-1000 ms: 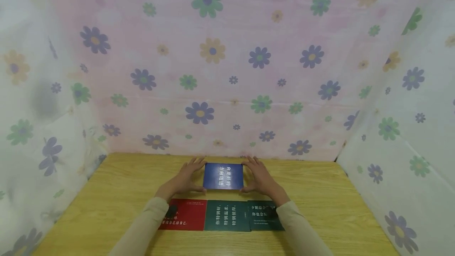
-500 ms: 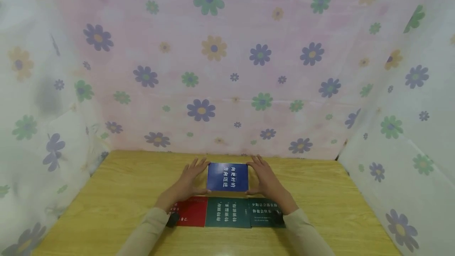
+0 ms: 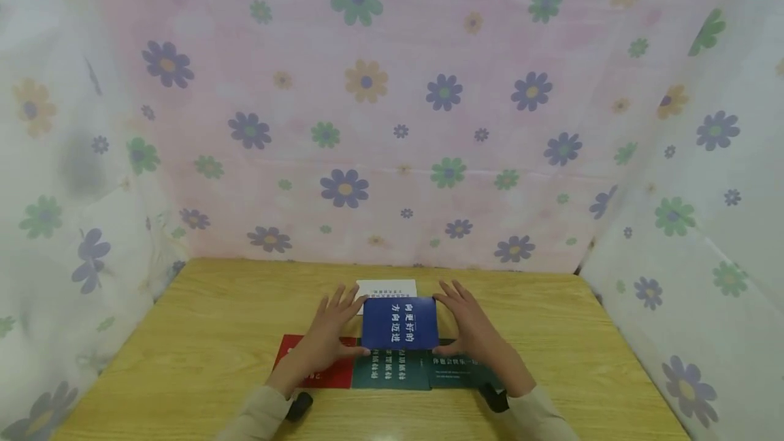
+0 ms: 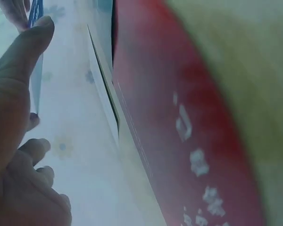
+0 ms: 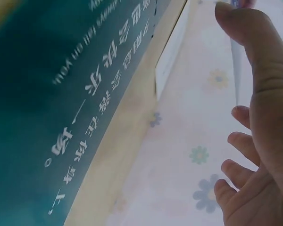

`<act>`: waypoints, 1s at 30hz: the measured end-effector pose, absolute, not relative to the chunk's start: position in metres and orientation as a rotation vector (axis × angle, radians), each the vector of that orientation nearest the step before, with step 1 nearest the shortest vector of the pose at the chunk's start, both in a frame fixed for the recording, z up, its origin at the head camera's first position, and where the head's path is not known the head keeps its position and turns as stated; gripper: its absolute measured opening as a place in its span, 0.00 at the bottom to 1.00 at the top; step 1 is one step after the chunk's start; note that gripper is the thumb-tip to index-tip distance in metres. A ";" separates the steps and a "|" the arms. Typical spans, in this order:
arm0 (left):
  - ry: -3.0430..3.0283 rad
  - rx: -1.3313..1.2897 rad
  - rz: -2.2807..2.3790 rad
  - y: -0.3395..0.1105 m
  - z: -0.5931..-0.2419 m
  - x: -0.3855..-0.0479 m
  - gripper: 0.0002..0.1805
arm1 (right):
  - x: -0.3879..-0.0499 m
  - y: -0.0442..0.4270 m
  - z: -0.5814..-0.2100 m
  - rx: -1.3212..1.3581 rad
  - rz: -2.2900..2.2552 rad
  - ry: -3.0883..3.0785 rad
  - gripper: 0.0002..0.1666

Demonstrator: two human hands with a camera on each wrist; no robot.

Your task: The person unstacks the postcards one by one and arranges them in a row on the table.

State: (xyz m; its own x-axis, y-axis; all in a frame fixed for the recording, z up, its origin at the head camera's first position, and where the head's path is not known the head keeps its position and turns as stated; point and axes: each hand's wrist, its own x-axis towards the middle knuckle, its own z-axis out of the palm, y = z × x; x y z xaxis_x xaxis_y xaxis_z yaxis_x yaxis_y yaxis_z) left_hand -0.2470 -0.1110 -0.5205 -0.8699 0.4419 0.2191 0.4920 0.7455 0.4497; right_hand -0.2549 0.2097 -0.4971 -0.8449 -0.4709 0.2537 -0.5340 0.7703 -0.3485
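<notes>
Both hands hold a blue card [image 3: 400, 323] with white characters by its two short sides, raised above the table. The left hand [image 3: 324, 335] pinches its left edge between thumb and forefinger, the other fingers spread; the right hand [image 3: 479, 333] pinches its right edge likewise. Under and behind the blue card lies a white card [image 3: 387, 287], partly hidden. Below it a red card [image 3: 334, 374], a green card [image 3: 392, 378] and a dark green card [image 3: 456, 376] lie side by side in a row. In the left wrist view the thumb [image 4: 30, 44] presses the raised card's edge.
The wooden table [image 3: 184, 359] reaches back to a flower-patterned cloth [image 3: 392, 87], which also hangs at the left and right. A black strap piece [image 3: 299, 405] is on the left wrist and another [image 3: 493, 397] on the right.
The hands have brought the blue card up and toward the person, slightly right. The white card behind it has come into view, and the blue card now overlaps the green card's top edge in view.
</notes>
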 end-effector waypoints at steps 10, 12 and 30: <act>-2.881 -0.766 -0.814 -0.099 -0.520 -0.218 0.55 | -0.223 0.225 -0.493 0.835 0.703 -2.833 0.62; -2.881 -0.776 -0.838 -0.096 -0.520 -0.213 0.55 | -0.218 0.228 -0.494 0.835 0.684 -2.843 0.62; -2.915 -0.853 -0.768 -0.050 -0.517 -0.189 0.55 | -0.180 0.275 -0.515 0.814 0.789 -2.780 0.61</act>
State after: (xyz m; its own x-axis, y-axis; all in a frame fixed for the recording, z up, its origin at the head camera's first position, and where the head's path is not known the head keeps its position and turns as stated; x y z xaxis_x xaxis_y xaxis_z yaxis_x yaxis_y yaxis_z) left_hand -0.1885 -0.0496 -0.5166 -0.8518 0.5043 0.1421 0.5088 0.7316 0.4537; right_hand -0.1804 0.2754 -0.5148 -0.8439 -0.4634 0.2705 -0.5364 0.7162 -0.4464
